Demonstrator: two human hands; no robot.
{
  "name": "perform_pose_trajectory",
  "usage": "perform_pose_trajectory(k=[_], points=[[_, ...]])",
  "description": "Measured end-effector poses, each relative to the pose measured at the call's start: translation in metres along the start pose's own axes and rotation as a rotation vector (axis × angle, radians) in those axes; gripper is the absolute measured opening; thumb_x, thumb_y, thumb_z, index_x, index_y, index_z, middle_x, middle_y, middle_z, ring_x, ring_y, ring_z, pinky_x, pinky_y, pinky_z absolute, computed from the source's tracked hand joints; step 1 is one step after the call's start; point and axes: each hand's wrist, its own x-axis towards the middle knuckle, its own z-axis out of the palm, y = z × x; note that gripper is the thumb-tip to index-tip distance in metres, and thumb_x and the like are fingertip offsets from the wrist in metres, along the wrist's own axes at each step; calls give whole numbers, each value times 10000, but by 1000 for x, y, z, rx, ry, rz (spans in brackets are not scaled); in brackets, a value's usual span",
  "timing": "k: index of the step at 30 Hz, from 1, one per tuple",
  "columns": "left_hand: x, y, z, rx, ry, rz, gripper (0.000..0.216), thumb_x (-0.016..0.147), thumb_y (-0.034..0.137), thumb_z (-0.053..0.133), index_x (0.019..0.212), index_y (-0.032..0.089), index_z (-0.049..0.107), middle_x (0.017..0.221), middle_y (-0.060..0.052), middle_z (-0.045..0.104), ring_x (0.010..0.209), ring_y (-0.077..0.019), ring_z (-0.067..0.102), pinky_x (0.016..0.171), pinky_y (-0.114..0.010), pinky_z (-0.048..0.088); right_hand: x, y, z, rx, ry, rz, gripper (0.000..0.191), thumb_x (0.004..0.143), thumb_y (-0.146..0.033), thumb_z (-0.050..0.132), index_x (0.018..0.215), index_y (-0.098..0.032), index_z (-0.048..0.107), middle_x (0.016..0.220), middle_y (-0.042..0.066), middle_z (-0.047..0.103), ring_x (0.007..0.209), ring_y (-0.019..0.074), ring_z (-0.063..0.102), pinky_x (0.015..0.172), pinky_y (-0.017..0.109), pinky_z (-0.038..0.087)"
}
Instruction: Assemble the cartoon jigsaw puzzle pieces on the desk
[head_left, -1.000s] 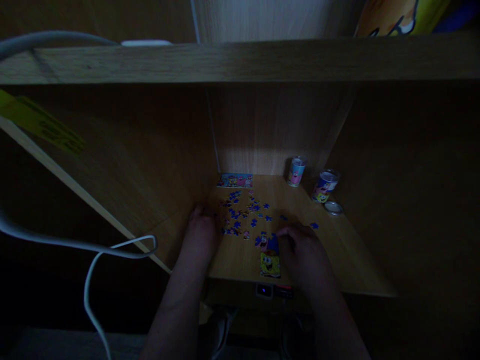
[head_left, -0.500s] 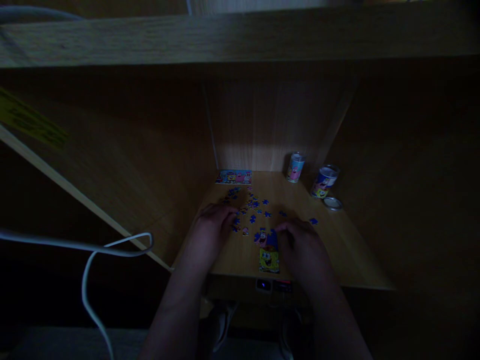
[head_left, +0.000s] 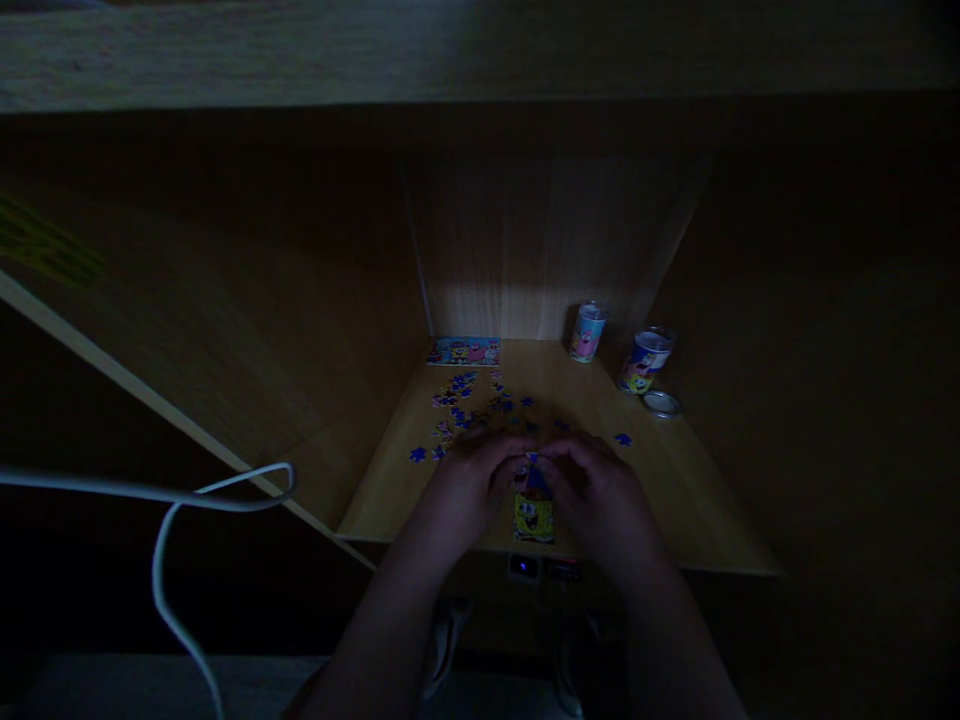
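Note:
A partly joined jigsaw puzzle [head_left: 533, 518] with a yellow cartoon face lies near the front edge of the wooden surface. My left hand [head_left: 480, 480] bends over its upper left part, thumb and fingers pinched on a small puzzle piece [head_left: 532, 456] at the top edge. From the other side, my right hand [head_left: 600, 490] grips the puzzle's upper right part with closed fingertips. The two hands' fingertips almost meet and cover much of the upper rows. Loose puzzle pieces [head_left: 457, 386] lie scattered beyond my left hand.
A picture card [head_left: 465, 351] lies at the back left. Two printed cans [head_left: 587, 333] stand at the back right, a round lid [head_left: 661, 404] by the nearer one. A thick shelf edge [head_left: 480, 60] crosses overhead. A white cable [head_left: 161, 560] loops at left.
My left hand has moved right, from the loose pieces to the puzzle's top edge. My right hand stays by the puzzle, its fingertips slightly further left. Some loose pieces at left have shifted.

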Motion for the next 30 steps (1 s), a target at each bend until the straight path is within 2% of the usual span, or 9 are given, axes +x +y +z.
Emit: perform_pose_trajectory(k=[5, 10, 17, 23, 30], points=[[0, 3, -1, -34, -24, 30, 259, 1059, 104, 758, 1236, 281, 826, 1054, -17, 858, 1007, -233, 791, 941, -375, 619, -2, 6, 3, 18, 18, 49, 65, 1057, -318, 723, 1060, -286, 779, 1074, 40, 841, 1015, 255, 786, 915, 393, 583], [1, 5, -2, -53, -27, 20, 309, 1063, 64, 708, 1266, 276, 807, 1152, -30, 861, 1074, -235, 789, 979, -384, 610, -3, 8, 7, 52, 1, 88, 119, 1067, -358, 702, 1103, -284, 789, 1096, 54, 860, 993, 260, 807, 896, 393, 610], [1, 2, -2, 71, -56, -28, 349, 945, -94, 622, 974, 227, 755, 955, -18, 799, 995, -241, 764, 949, -378, 585, -1, 8, 6, -81, -17, 63, 173, 1049, -241, 662, 1058, -293, 828, 1040, 45, 850, 982, 261, 789, 904, 400, 589], [0, 3, 1, 136, -105, -44, 313, 928, -62, 644, 887, 228, 753, 858, 3, 780, 857, -225, 738, 928, -387, 574, 0, 6, 8, -145, -52, 30, 208, 1046, -159, 654, 1021, -284, 818, 1018, 43, 844, 989, 259, 773, 904, 398, 564], [1, 4, 0, 224, -167, 39, 281, 949, -36, 669, 849, 210, 758, 878, -25, 772, 868, -236, 723, 904, -408, 573, 0, 6, 9, -179, -69, 12, 184, 1048, -142, 687, 1017, -282, 803, 1026, 33, 845, 1025, 270, 752, 930, 426, 554]])
